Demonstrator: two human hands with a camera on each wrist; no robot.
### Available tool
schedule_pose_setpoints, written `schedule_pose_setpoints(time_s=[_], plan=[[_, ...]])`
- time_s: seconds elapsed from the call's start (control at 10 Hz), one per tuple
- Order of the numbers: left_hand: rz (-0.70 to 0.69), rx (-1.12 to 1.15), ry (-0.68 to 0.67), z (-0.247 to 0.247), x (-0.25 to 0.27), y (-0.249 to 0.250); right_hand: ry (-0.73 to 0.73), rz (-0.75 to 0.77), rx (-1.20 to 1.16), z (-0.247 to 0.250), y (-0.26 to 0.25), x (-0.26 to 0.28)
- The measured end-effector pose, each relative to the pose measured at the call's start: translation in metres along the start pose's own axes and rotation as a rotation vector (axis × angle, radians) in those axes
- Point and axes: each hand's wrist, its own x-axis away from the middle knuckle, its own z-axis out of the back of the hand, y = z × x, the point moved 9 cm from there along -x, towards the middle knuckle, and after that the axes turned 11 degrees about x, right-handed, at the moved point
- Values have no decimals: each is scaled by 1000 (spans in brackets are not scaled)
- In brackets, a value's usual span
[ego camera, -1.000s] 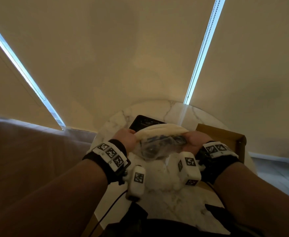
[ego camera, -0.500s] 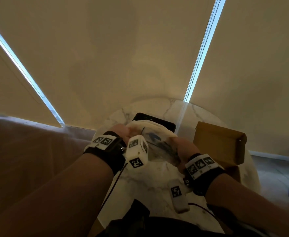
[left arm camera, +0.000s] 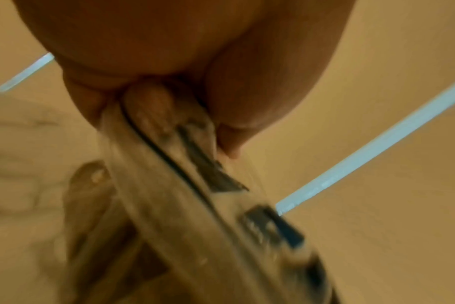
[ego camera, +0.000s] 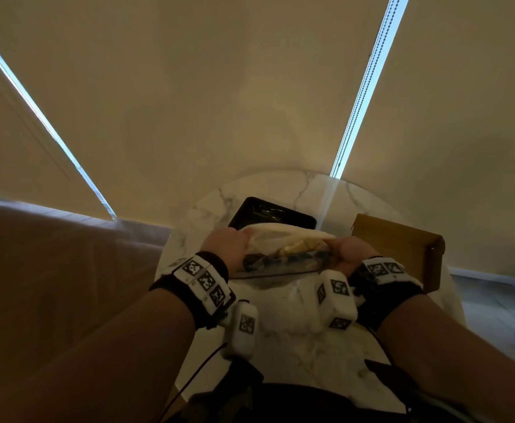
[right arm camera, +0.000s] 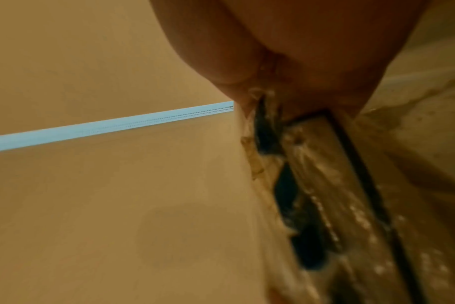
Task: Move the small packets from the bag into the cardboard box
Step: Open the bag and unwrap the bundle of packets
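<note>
Both hands pinch the clear plastic bag [ego camera: 280,257], packets inside: left hand [ego camera: 224,250] on its left end, right hand [ego camera: 349,253] on its right end. Cardboard box [ego camera: 402,245] just right of the bag.

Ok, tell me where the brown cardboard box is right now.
In the head view the brown cardboard box sits on the white marble table, on its right side, just beyond the right hand.

Glossy clear plastic bag [ego camera: 280,264], matt brown cardboard box [ego camera: 402,248], polished veined marble table [ego camera: 295,337].
</note>
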Motion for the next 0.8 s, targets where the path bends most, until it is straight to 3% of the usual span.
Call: schedule_pose_setpoints(time_s=[0.1,0.2,0.3,0.4,0.5,0.6,0.7,0.8], plan=[[-4,3,-25,-2,-5,5,128,183,343,6,-16,11],[90,281,-32,-4,-10,-1,133,316,482,-7,-28,28],[170,569,-6,0,10,10,19,377,500,-24,-36,40],[219,695,-163,-11,20,15,42,443,783,-25,-46,42],[-8,192,-76,-2,18,28,192,373,943,-6,-51,41],[-357,-229,-7,-6,29,52,254,299,1036,5,-49,34],[-517,-400,11,-7,35,62,215,326,1081,3,-48,33],[-546,-405,56,-3,35,67,229,313,1033,4,-45,31]])
